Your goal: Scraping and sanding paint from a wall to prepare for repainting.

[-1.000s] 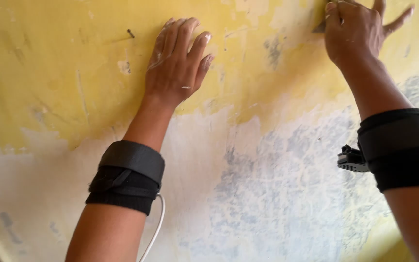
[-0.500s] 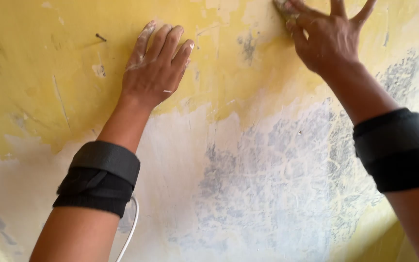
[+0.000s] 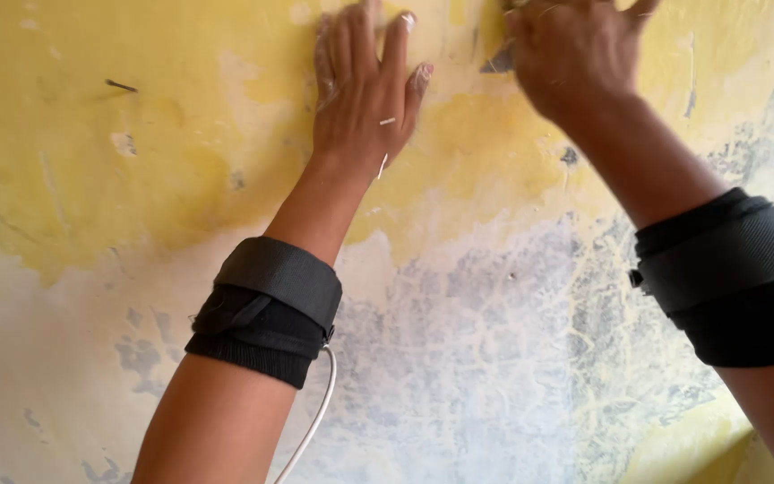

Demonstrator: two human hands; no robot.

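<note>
1. Grey metal, a small flat scraper blade (image 3: pixel 498 61), showed just beside the thumb side of the right hand (image 3: pixel 575 54); that hand was curled over it against the wall (image 3: pixel 136 197), though the fingers ran off the top edge of the view, so how tightly they closed could not be told.
2. Just left of the blade, the left hand (image 3: pixel 365 90) lay flat and spread on the wall, fingers pointing up, dusted white, holding nothing.
3. Beneath both hands the wall was yellow paint, scuffed and flaking, with pale bare patches between the two hands.
4. Further down from the hands, the yellow gave way to a wide scraped area (image 3: pixel 459 358) of white and blue-grey plaster.
5. Each forearm carried a black wrist band (image 3: pixel 266 309), the right one (image 3: pixel 732 269) well below its hand; a white cable (image 3: pixel 311 430) trailed from the left band.
6. Far to the left of the hands, a small dark nail (image 3: pixel 121 86) stuck out of the yellow paint.
</note>
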